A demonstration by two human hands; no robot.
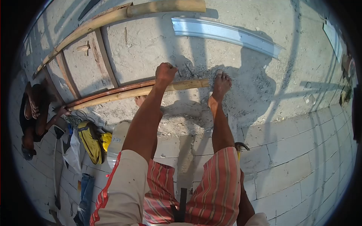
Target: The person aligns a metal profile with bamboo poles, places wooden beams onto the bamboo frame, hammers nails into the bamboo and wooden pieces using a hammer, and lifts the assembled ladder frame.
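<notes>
The left hand (166,73) of the person wearing the camera reaches to the centre of the frame, its fingers curled into a near fist just above the lower pale-yellow bamboo pole (188,84); whether it pinches anything small cannot be told. A thin dark rod-like piece (189,70) stands out from the grey rubble right of this hand. The right hand is mostly hidden beside the red striped shorts (217,177), so its grip cannot be made out; a claw hammer with a dark head and yellow handle (241,146) shows near it, lower right of centre. The lower pole runs from the left of the frame to the centre, alongside a long reddish-brown wooden strip (120,89), and the person's bare right foot (221,83) is at its right end. Brown wooden crosspieces (107,58) span from there towards a second, curved bamboo pole (98,23) at the upper left. At the far left, a crouching co-worker (36,109) has one hand by the lower pole's left end. A shiny bluish metal strip (222,32) lies at the upper centre, and a yellow-and-dark bag (90,141) sits at the lower left.
</notes>
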